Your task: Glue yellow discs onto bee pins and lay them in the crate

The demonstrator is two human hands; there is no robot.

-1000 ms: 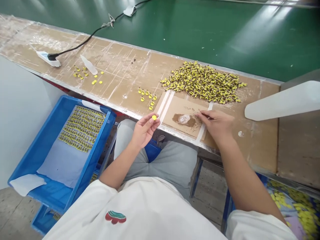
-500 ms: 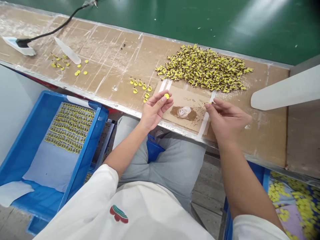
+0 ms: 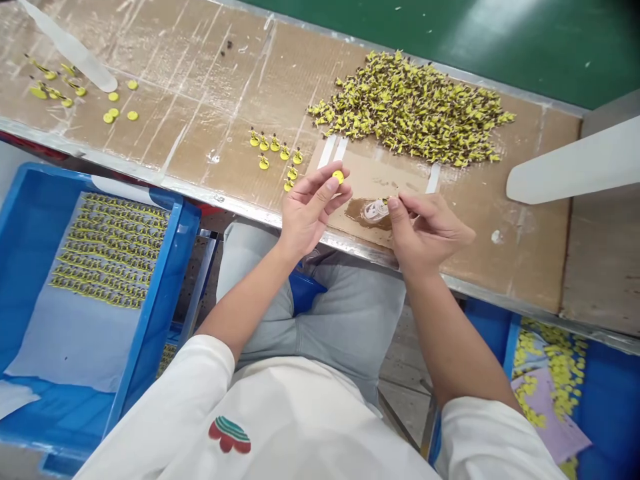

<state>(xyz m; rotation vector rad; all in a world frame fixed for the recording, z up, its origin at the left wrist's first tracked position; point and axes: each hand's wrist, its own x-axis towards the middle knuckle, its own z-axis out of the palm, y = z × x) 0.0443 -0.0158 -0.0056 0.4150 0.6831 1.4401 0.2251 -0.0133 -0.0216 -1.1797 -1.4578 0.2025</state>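
Note:
Between the thumb and fingers of my left hand (image 3: pixel 313 210) is a small round yellow disc (image 3: pixel 339 177), held above the front edge of the bench. My right hand (image 3: pixel 427 230) pinches a tiny figurine (image 3: pixel 387 199), mostly hidden by the fingertips. It is close beside a small clear cup (image 3: pixel 375 211) that stands in a wet patch on a cardboard sheet (image 3: pixel 400 175). Left of my left hand, several yellow figurines on round bases (image 3: pixel 275 143) stand upright. Behind both hands lies a large heap of loose yellow and dark figurines (image 3: pixel 415 107).
A blue bin (image 3: pixel 173 247) at the left holds rows of figurines on a sheet. More yellow discs (image 3: pixel 555 367) lie in a blue bin at lower right. Loose discs (image 3: pixel 114 97) and a white pointed object (image 3: pixel 75 47) lie at the bench's left; a white tapered object (image 3: pixel 575 160) juts in from the right.
My right hand has moved left with the figurine, towards the clear cup. My left hand still holds the disc at about the same place. The camera view has shifted a little.

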